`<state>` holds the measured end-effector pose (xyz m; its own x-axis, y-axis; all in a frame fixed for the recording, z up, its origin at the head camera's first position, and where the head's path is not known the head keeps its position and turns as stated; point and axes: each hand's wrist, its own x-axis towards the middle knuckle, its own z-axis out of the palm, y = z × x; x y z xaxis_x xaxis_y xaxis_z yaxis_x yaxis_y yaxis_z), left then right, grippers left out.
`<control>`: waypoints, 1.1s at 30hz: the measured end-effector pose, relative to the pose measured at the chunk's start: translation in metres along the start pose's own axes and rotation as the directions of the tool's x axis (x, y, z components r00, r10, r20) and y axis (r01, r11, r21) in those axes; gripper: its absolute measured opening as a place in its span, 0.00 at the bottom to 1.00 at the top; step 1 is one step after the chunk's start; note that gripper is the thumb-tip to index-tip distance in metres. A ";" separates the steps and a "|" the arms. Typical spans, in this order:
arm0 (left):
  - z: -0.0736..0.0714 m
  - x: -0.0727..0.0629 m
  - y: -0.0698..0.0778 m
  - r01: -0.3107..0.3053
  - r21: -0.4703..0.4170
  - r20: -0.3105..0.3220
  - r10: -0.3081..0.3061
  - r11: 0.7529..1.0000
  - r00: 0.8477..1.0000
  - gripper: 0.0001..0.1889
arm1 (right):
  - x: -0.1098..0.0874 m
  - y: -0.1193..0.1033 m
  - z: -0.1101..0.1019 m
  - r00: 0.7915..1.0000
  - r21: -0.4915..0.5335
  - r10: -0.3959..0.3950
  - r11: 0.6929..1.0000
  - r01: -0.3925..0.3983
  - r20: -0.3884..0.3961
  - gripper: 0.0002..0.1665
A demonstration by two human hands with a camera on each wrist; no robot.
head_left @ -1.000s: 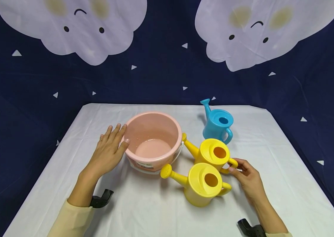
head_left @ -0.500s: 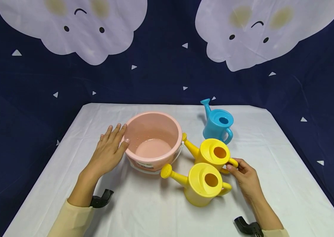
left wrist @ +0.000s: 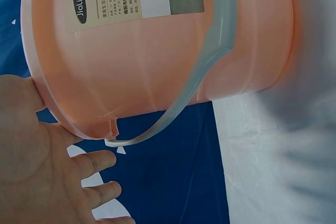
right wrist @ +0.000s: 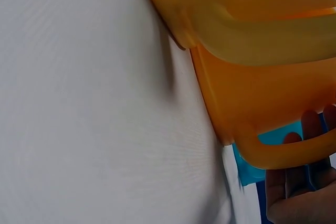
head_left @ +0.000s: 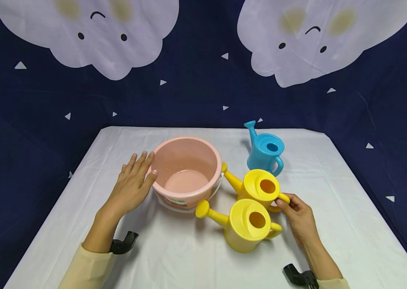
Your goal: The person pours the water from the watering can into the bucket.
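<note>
Right hand (head_left: 300,218) shifted slightly; pink bucket (head_left: 186,181) speckled inside.

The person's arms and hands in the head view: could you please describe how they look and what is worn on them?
The left hand and right hand are bare, without gloves. A pale cream sleeve shows on the left forearm and at the right forearm's lower end. Each wrist bears a black, curved device.

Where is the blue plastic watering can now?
In the head view, the blue can stands right of the round pink plastic bucket, just behind the farther yellow plastic watering can.
</note>
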<state>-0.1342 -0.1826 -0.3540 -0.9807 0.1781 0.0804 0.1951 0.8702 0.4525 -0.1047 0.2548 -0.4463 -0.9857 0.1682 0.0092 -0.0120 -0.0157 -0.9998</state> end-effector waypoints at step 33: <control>-0.001 -0.001 0.001 -0.002 -0.012 -0.003 0.002 1.000 1.000 0.31 | 0.001 0.011 0.007 0.999 0.244 0.017 0.970 -0.006 -0.045 0.09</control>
<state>-0.1327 -0.1826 -0.3534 -0.9804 0.1782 0.0839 0.1967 0.8640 0.4634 -0.1069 0.2477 -0.4575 -0.9771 0.2126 -0.0087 -0.0472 -0.2568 -0.9653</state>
